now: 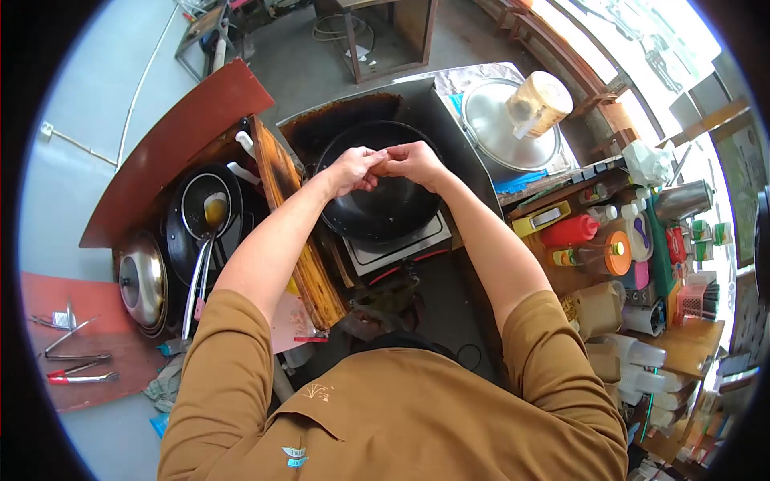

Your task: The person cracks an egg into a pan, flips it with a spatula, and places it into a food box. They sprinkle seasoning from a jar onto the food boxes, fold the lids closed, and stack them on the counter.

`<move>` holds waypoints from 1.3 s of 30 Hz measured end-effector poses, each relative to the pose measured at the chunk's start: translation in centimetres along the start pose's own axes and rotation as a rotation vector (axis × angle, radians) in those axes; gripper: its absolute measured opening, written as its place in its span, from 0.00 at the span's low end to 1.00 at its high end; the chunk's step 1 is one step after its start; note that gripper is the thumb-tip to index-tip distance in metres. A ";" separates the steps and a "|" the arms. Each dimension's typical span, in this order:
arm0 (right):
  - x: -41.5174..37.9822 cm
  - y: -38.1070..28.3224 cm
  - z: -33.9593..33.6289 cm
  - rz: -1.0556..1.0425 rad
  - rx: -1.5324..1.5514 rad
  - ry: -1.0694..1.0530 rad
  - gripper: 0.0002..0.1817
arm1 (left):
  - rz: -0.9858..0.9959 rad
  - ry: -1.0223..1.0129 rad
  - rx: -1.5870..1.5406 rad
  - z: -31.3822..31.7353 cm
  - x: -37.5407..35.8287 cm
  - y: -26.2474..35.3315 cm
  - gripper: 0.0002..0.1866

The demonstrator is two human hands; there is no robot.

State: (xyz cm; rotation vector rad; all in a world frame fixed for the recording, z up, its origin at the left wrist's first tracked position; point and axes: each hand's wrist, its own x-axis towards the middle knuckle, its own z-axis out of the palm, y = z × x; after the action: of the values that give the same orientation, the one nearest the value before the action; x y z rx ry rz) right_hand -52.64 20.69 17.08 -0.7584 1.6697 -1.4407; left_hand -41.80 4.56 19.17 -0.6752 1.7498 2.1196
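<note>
Both my hands meet over a black wok (385, 216) that sits on a small metal stove (401, 249). My left hand (353, 171) has its fingers curled in, their tips against the fingers of the other hand. Bent inward as well, my right hand (411, 164) has thumb and fingers pressed together. Between the fingertips there may be something small, too small to make out. The inside of the wok looks dark, with a few tiny light specks.
A lidded pot (489, 120) with a tub (541, 104) on it stands behind right. Bottles, among them a red one (571, 231), crowd the right shelf. Left are a wooden board (293, 216), a pan (183, 232) with ladles, a domed lid (142, 280) and tongs (84, 378).
</note>
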 end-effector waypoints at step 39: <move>3.2 4.6 1.1 0.141 -0.551 0.149 0.19 | -0.022 0.130 0.284 -3.1 6.5 -4.5 0.18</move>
State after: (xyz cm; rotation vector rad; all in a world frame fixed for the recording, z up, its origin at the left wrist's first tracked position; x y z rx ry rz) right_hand -53.13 18.26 11.97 -0.8170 2.2281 -0.9600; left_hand -44.44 2.09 11.46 -0.7607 2.0500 1.7971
